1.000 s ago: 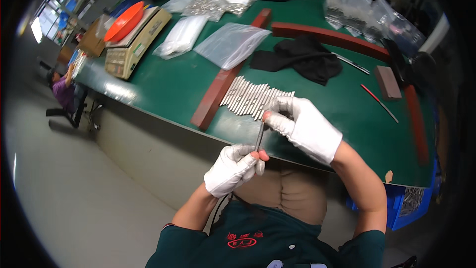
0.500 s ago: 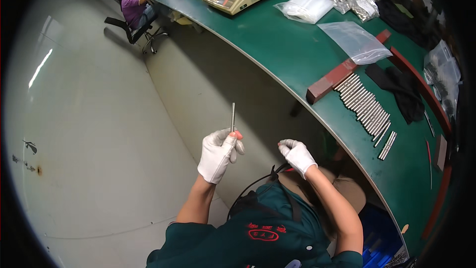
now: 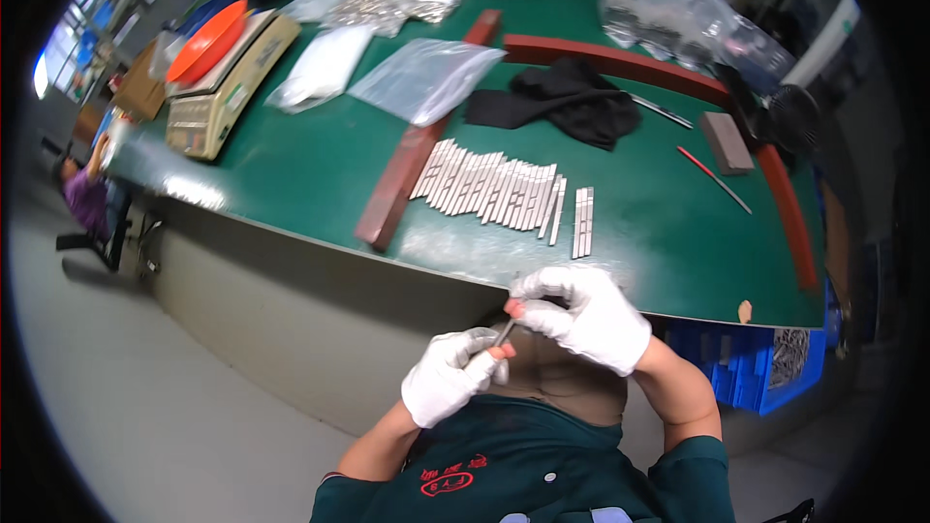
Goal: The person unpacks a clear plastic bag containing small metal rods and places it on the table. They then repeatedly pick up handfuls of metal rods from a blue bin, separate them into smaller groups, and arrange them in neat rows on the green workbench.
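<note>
A thin metal rod (image 3: 505, 332) slants between my two gloved hands, just in front of the table edge. My left hand (image 3: 450, 376), in a white glove with bare fingertips, pinches its lower end. The upper end lies at the fingertips of my right hand (image 3: 584, 318), gloved the same way and closed on it; the fingers hide that end. Beyond my hands, a row of similar metal rods (image 3: 489, 186) lies side by side on the green table (image 3: 446, 257). A smaller group of rods (image 3: 582, 223) lies just to the right of the row.
A red-brown bar (image 3: 402, 179) borders the rods on the left. Behind them are a clear plastic bag (image 3: 426, 77) and black cloth (image 3: 572, 102). A scale (image 3: 208, 121) carries an orange bowl (image 3: 208, 42). Right: red pen-like stick (image 3: 715, 179), brown block (image 3: 727, 143), blue bins (image 3: 746, 368).
My view has swung right toward the table. The rod was upright in my left hand alone; now it is lower and tilted, and my right hand has come over and grips its upper end.
</note>
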`<state>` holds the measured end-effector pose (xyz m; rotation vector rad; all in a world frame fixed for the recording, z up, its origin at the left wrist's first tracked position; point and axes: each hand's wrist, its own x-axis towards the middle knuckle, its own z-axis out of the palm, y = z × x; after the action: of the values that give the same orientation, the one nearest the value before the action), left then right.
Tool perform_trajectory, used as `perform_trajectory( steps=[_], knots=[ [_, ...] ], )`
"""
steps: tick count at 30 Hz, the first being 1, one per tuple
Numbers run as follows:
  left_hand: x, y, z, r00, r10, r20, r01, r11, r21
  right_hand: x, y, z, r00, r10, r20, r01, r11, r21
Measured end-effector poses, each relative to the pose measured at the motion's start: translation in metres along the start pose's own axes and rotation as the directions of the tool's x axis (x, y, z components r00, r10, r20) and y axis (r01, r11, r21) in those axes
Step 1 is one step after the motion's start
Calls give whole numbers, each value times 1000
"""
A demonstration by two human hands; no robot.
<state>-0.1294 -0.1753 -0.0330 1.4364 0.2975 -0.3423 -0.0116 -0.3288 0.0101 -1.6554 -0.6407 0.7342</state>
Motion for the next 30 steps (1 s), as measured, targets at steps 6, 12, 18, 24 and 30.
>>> perform_trajectory(
  steps=[6, 12, 18, 24, 30],
  knots=[
    [50, 33, 21, 701, 701, 133, -504, 355, 787, -13, -8, -93, 934, 237, -266, -245, 969, 3],
    [120, 76, 5, 699, 626, 346, -430, -18, 903, 26, 22, -110, 925, 280, -257, -304, 951, -59],
    [159, 76, -13, 707, 485, 515, -582, -16, 813, 9, 21, -97, 990, -50, -131, -77, 589, -805],
    [160, 73, -10, 696, 497, 518, -605, 18, 796, 7, 38, -80, 954, -294, -53, 39, 297, -954],
    [160, 79, -2, 601, 532, 597, -674, -65, 736, 2, 40, -70, 949, -295, -111, -7, 331, -944]
  ],
)
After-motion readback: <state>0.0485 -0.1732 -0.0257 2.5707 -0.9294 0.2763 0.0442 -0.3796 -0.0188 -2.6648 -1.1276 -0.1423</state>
